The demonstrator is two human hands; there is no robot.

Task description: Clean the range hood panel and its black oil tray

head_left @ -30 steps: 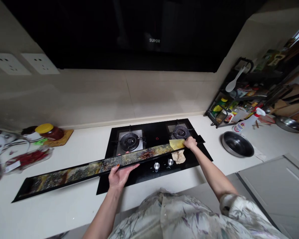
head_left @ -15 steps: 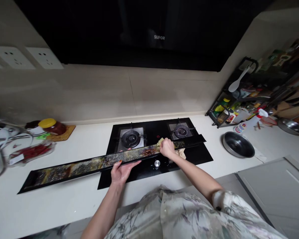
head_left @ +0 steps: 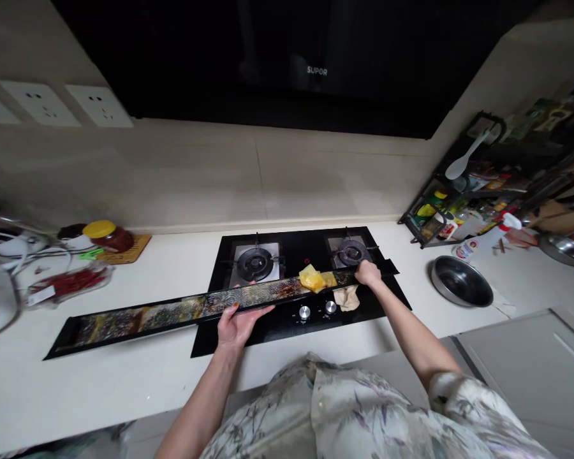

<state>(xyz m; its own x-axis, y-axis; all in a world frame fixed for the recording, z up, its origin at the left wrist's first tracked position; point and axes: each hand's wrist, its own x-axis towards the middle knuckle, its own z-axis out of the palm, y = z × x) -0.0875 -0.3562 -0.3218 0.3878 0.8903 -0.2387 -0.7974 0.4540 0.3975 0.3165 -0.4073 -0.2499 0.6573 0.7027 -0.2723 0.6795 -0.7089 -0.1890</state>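
Note:
A long, narrow black grease tray (head_left: 172,313) is held slantwise over the hob, its inside smeared with yellow and brown grease. My left hand (head_left: 239,324) supports it from below near the middle, thumb at the near edge and fingers underneath. Toward its right end, my right hand (head_left: 368,273) is closed on the tray; the fingertips are hidden. Between my hands, a crumpled, yellow-stained wipe (head_left: 312,278) lies in the tray, with neither hand touching it. A beige crumpled cloth (head_left: 347,298) rests on the black gas hob (head_left: 263,335) beneath.
A black range hood (head_left: 287,76) hangs above. On the right stand a frying pan (head_left: 462,282), a spray bottle (head_left: 483,242) and a rack of bottles (head_left: 433,210). A yellow-lidded jar (head_left: 109,236) and a bag of red chillies (head_left: 71,285) are on the left of the white counter (head_left: 124,389).
My right hand has let go of the yellow-stained wipe and moved right along the tray to near its end. My left hand keeps its hold underneath.

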